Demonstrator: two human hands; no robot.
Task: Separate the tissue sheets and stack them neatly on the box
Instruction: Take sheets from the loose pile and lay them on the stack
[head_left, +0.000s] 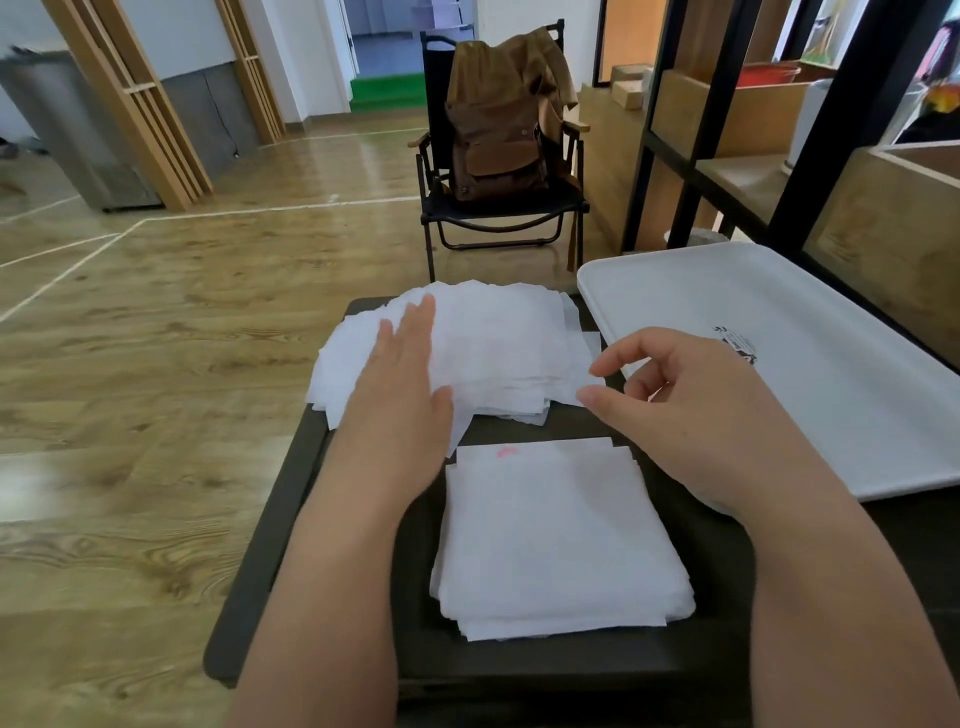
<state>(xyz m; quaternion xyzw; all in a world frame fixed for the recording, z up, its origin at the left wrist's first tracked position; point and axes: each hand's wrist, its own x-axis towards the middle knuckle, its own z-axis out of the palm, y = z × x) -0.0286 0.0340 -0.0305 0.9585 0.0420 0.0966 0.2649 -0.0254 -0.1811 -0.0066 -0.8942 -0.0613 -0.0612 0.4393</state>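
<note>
Tissue sheets lie in two heaps on a dark table (649, 670) in front of us. The far heap (498, 348) is loose and untidy, with its edges spread in many directions. The near stack (558, 540) is more even, and it sits on a dark raised surface that may be the box, but we cannot tell this for sure. A small pink mark shows near the far edge of its top sheet.

Our left hand (402, 395) lies flat on the left part of the far heap, with the fingers (418, 325) straight and close together, pressing the sheets and gripping nothing. Our right hand (691, 395) is at the right corner of the same heap. Its thumb and forefinger are bent toward each other with a small gap between them, and the corner of a sheet lies just at this gap; we cannot tell if they already pinch it.

A white tray (810, 374) rests to the right of the heaps, with a small dark print on it. Beyond the table stands a black folding chair (498, 213) on the wooden floor (156, 364), and a brown backpack (498, 130) sits on it. A shelf (727, 171) is at the right.
</note>
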